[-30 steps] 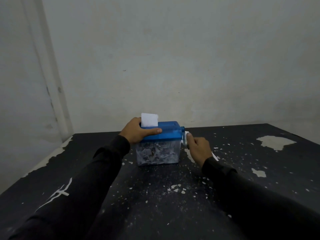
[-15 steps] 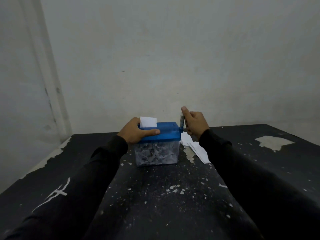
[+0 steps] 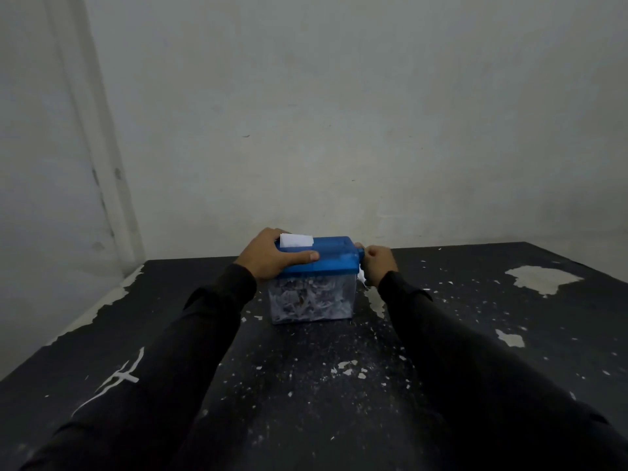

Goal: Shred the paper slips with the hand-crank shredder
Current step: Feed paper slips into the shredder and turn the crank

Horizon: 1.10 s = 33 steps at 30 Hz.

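Paper, a short white slip (image 3: 296, 240), is seen standing upright in the slot of the blue-lidded, clear-binned plastic hand-crank shredder (image 3: 314, 277), which is set toward the back of the chipped black table (image 3: 475, 334). The lid is clamped by the left hand (image 3: 272, 258), thumb along the near edge, presumably so the light box is kept steady. The crank at the lid's right end is gripped by the curled right hand (image 3: 379, 265); the bin is packed with shreds.

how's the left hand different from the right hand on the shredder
The left hand lies across the top of the blue lid, thumb along its front edge; the right hand is off the shredder's right side, at the crank. The left hand's fingers spread over the lid beside the paper slip; the right hand's are curled tight. Both wear black sleeves.
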Motion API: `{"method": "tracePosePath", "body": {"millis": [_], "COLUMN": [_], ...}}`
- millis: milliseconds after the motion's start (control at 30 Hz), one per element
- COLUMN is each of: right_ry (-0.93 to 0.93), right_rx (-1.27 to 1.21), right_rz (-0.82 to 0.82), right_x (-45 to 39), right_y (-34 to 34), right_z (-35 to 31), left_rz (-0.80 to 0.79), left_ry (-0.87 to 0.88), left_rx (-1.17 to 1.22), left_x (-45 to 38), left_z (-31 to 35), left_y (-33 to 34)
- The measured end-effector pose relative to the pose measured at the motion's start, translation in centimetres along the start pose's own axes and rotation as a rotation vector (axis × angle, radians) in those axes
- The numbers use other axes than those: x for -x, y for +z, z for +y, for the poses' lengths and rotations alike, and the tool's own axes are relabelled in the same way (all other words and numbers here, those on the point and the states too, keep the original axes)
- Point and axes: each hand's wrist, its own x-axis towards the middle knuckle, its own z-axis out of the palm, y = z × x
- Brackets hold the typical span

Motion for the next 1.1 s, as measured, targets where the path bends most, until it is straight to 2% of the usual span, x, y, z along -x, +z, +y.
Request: {"method": "tracePosePath", "body": {"millis": [100,233,333,500,600,700,867,1000,1100], "right_ry": [0.034,-0.069,-0.137,-0.345,-0.548,-0.661,-0.602,-0.404,-0.28], "right_rx": [0.025,0.085,-0.036,-0.194,-0.103,0.05,0.2,0.14,0.216], "right_rz": [-0.02,0.067,0.122,0.056,0.073,0.084,0.083,0.044,-0.038], "right_x": [2.5,5.9,7.5,8.5,8.1,6.5,2.4,-0.2,-0.9], "right_y": [-0.4,-1.1,-1.5,-2.6,-3.1,-3.6,-3.3,-1.9,-1.4], "right_z": [1.5,2.4,1.8,0.3,-1.2,-2.7,-4.9,-4.6,-2.5], "left_rz": [0.005,0.021,0.025,0.009,0.001,-0.008,0.003,0.003,-0.001], "left_ry": [-0.003,-0.044,-0.067,-0.066,-0.065,-0.064,-0.073,-0.073,-0.066], "left_rx": [0.0,-0.017,-0.023,-0.025,-0.024,-0.028,-0.017,-0.034,-0.033], "left_x": [0.2,0.2,0.1,0.1,0.0,-0.1,-0.1,0.0,0.2], "left_z": [0.5,0.6,0.3,0.3,0.1,0.0,-0.2,0.1,0.2], "left_y": [0.0,0.1,0.0,-0.1,-0.2,-0.3,-0.1,-0.2,-0.2]}}
